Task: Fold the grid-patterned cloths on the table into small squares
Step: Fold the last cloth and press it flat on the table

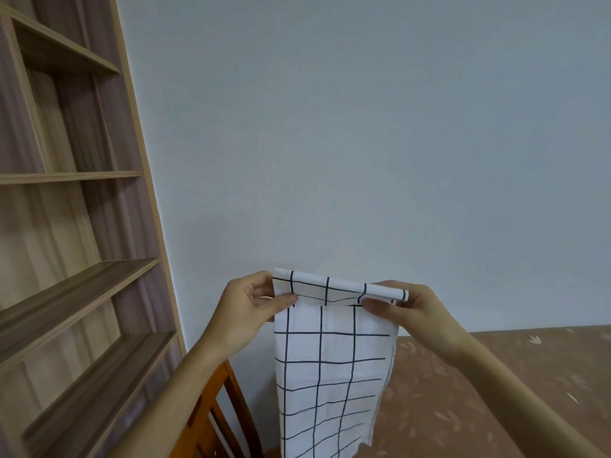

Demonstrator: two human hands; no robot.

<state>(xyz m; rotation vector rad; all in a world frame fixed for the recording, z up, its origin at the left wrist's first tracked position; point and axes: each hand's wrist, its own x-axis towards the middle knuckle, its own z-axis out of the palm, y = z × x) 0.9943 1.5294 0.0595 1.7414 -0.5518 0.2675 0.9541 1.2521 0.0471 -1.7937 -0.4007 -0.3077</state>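
A white cloth with a dark grid pattern (330,375) hangs in the air in front of me, folded into a long narrow strip. Its top edge is turned over into a short flap. My left hand (244,315) pinches the top left corner between thumb and fingers. My right hand (406,312) pinches the top right corner the same way. The lower end of the cloth runs out of the bottom of the frame, so I cannot tell whether it touches the table.
A table with a brown patterned covering (496,391) fills the lower right. An orange wooden chair (215,424) stands below my left arm. Tall wooden shelves (72,226) line the left side, and a plain wall (363,127) is ahead.
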